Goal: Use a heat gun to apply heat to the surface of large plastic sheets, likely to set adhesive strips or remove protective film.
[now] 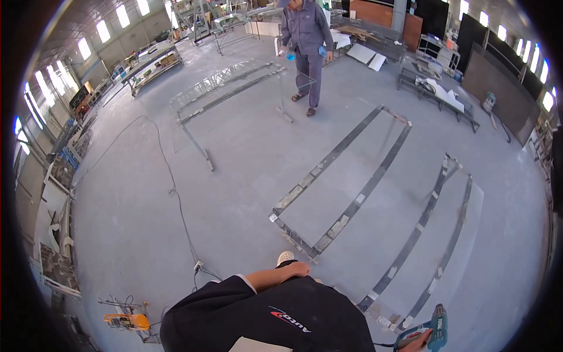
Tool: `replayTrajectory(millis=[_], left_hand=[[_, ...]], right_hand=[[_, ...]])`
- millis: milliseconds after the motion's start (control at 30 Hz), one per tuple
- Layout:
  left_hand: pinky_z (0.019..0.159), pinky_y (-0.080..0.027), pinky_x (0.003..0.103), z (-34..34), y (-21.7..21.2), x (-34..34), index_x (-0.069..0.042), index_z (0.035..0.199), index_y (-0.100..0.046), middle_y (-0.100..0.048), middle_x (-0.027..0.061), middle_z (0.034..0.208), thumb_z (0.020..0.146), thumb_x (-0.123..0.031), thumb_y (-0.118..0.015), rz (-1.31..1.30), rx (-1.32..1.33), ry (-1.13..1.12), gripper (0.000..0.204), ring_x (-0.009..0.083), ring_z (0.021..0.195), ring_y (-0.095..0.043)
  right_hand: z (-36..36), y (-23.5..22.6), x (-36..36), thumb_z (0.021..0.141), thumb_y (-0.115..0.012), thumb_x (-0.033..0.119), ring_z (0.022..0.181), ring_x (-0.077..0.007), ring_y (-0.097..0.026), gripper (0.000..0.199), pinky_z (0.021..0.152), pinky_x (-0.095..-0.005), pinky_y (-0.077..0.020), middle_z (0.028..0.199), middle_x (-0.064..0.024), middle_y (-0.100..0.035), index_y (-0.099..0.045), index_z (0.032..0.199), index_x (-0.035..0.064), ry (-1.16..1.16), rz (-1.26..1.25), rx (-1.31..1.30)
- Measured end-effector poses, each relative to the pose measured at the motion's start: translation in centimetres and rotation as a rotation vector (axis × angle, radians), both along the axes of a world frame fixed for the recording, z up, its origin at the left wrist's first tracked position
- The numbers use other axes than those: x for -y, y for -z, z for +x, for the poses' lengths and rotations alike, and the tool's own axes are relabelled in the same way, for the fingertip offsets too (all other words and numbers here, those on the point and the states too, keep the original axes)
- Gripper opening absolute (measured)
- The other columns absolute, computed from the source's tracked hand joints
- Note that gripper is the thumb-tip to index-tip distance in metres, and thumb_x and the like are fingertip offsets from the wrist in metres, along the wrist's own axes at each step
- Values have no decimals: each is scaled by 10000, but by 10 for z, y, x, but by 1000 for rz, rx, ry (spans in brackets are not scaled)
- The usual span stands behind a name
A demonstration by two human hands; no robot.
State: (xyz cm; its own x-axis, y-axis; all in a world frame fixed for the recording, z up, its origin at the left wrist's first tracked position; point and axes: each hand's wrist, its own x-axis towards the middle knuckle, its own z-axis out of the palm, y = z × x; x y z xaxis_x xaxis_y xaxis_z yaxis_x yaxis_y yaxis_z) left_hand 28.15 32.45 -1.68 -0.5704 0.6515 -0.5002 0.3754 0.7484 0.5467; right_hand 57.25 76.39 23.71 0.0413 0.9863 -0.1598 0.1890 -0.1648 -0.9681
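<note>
In my right hand point(417, 342) is a teal heat gun point(438, 328), gripped at the lower right with its dark nozzle pointing up and away. A cable trails from it toward my body. My left forearm crosses in front of my dark shirt. At its end my left hand point(299, 268) is curled closed near my waist; its palm is hidden, so I cannot make out what it holds, if anything. Nearest to the heat gun is a long narrow metal stand point(422, 223) with light patches along its bars. A wider stand of the same kind point(356, 201) lies farther left.
Ahead, a person in grey workwear point(306, 41) stands beside another metal stand point(234, 91) bearing a clear sheet. A cable point(177, 202) runs across the floor to a power socket point(199, 266). An orange machine point(139, 321) sits lower left. Workbenches point(153, 69) line the far side.
</note>
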Motion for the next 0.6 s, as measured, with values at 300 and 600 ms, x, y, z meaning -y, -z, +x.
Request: replayTrajectory(millis=[300,600], left_hand=[[672,-534,465,10,-12,3,-46,769,-682,-675,191,824,765,-268,-604,155,-195,239,236,374,819,-674],[763,-526,424,2,12,8,-80,946,-703,-690,157,906,937,-325,-524,121,-140,544,304,341,882,-666]], right_hand=[[-32,27,7,910,-677,307,624,-207,-528,309,534,-361,-438,827,-92,-649,-694,1010,15,-147,-41,6],[-89,11,34,911,-685,254,509,-122,-494,230,415,-275,-416,669,-23,-520,-576,921,52,-285,-86,-117]])
